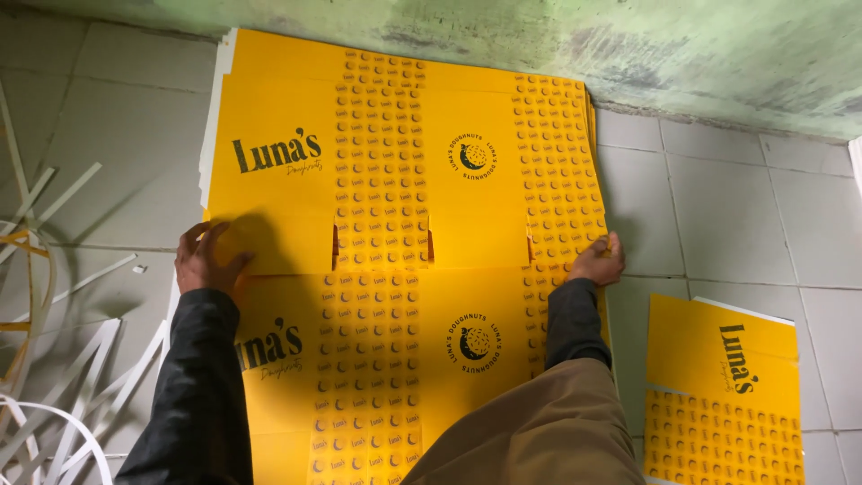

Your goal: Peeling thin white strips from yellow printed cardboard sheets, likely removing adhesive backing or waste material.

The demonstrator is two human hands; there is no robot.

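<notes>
Tiled floor [727,216]: left hand [205,260], right hand [600,262] grip yellow sheet stack [467,224] edges.

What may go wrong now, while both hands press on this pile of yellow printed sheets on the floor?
1. The left hand and right hand grip opposite edges of the yellow sheet stack; uneven pulling might skew the sheets.
2. The knee rests over the stack and may crease the top sheet.
3. The white paper strips lie close to the left arm and could get caught under the stack.
</notes>
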